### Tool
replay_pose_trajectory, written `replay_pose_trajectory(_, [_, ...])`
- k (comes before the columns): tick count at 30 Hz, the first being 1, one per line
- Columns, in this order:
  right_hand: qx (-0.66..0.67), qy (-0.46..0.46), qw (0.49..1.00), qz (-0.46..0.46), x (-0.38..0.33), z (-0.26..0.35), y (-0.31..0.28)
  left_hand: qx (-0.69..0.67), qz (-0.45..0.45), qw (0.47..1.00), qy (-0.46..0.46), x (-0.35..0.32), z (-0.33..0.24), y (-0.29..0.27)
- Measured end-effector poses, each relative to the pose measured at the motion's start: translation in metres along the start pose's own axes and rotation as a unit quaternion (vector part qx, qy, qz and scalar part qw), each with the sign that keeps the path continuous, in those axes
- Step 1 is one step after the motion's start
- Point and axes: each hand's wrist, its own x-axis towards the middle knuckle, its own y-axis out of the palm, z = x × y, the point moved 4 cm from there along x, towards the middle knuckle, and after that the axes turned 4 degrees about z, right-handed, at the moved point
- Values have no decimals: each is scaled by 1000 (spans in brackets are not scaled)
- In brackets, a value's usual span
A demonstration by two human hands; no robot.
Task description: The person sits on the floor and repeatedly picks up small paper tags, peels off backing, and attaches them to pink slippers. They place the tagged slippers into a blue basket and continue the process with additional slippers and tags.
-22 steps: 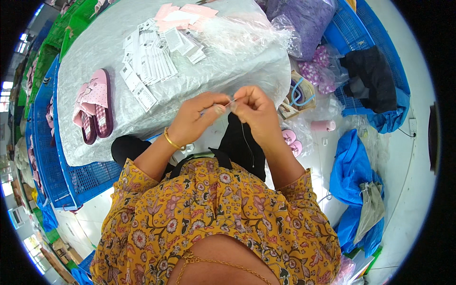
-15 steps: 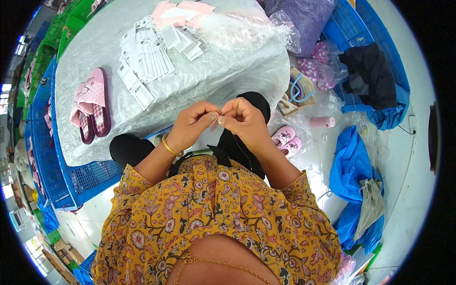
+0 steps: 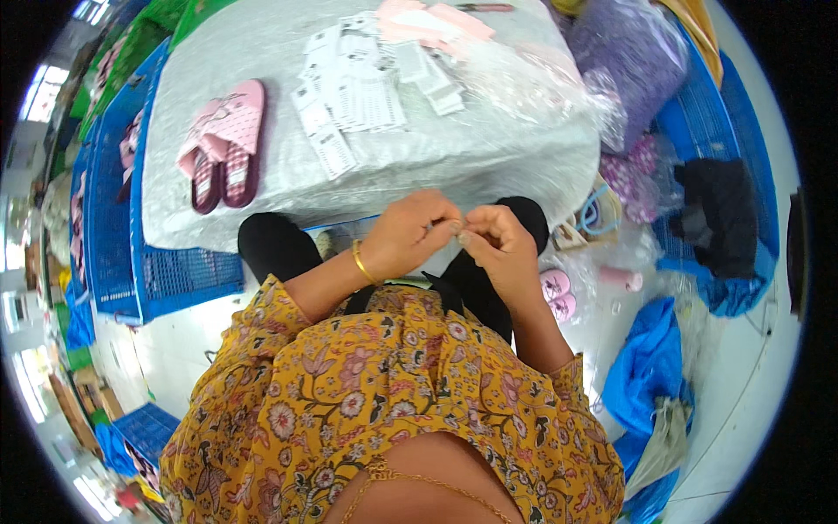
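My left hand and my right hand meet above my lap, in front of the table edge, fingertips pinched together. A fine thread, seen trailing from the fingers a moment ago, is too thin to follow now; whether a needle is with it I cannot tell. Beyond my hands stands a table covered in clear plastic. On its left side lies a pair of pink slippers with checked insoles and dark soles. White printed cards are spread in the middle, with pink slips behind them.
Crumpled clear plastic bags lie on the table's right part. Blue crates stand at left. On the floor at right are pink shoes, a pink roll, a blue sack and dark cloth over a blue basket.
The view has shifted, so the table and floor items appear moved. Both hands stay together at the fingertips; my left hand has turned, its back now more upward. The trailing thread no longer shows.
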Motion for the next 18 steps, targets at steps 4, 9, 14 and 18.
replay_pose_trajectory(4, [8, 44, 998, 37, 10, 9, 11, -15, -20, 999, -24, -8, 3, -11])
replay_pose_trajectory(9, [-31, 10, 998, 48, 19, 6, 22, 63, -151, 986, -32, -19, 24, -56])
replay_pose_trajectory(14, [-41, 2, 998, 47, 24, 5, 25, 370, -198, 904, -81, -38, 50, -103])
replay_pose_trajectory(18, [-41, 11, 998, 52, 29, 4, 35, 411, -154, 897, -46, -54, 61, -106])
